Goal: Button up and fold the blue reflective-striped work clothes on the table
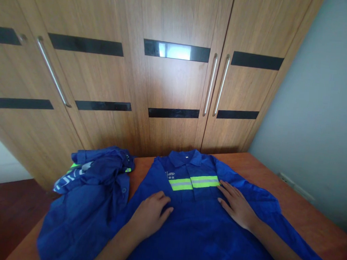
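Observation:
A blue work jacket [202, 231] with a yellow-green reflective chest stripe lies spread front-up on a reddish-brown table [310, 211], collar at the far side. My left hand [151, 213] rests on its left chest, fingers loosely curled against the cloth. My right hand [236, 205] lies flat on the right chest just below the stripe, fingers stretched out and together. Neither hand holds anything.
A second blue garment [88, 203] with reflective trim lies crumpled at the table's left end, hanging over the edge. A wooden wardrobe [170, 86] with metal handles stands right behind the table. A grey wall [325, 117] is on the right.

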{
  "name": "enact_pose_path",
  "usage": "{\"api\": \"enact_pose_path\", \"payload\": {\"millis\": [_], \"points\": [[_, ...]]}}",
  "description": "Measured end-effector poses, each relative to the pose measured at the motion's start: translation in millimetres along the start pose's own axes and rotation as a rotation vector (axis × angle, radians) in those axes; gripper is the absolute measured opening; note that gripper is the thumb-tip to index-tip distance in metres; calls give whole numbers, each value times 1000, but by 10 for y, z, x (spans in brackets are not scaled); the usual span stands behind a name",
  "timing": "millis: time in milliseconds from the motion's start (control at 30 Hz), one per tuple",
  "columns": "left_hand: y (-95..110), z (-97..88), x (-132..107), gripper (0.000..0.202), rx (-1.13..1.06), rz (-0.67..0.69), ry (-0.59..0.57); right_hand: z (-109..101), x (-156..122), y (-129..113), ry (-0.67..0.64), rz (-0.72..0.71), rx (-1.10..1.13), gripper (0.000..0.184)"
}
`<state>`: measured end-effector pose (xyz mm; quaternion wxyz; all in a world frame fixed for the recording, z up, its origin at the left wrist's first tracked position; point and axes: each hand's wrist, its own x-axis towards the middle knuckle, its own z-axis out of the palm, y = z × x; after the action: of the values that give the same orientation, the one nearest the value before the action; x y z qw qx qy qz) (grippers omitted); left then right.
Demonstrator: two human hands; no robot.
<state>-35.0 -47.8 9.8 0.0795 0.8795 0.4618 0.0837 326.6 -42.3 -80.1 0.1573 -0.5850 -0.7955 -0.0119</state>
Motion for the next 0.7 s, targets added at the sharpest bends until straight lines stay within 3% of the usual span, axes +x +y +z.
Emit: {"api": "enact_pose_path", "payload": {"millis": [100,233,467,567,700], "points": [[-221,-50,-64,32,30,-46,93,8,-4,6,-7,0,-3,52],[-544,-55,-295,38,137,-136,112,18,-6,17,6,-5,13,51],[-1032,-130,-761,39,-17,-268,116,10,-1,23,0,-5,8,52],[-1058,-182,-790,36,-6,-256,144,17,-1,23,-4,-1,1,53],[-807,-161,-591,38,99,-153,207,29,-3,22,5,2,-2,53]]}}
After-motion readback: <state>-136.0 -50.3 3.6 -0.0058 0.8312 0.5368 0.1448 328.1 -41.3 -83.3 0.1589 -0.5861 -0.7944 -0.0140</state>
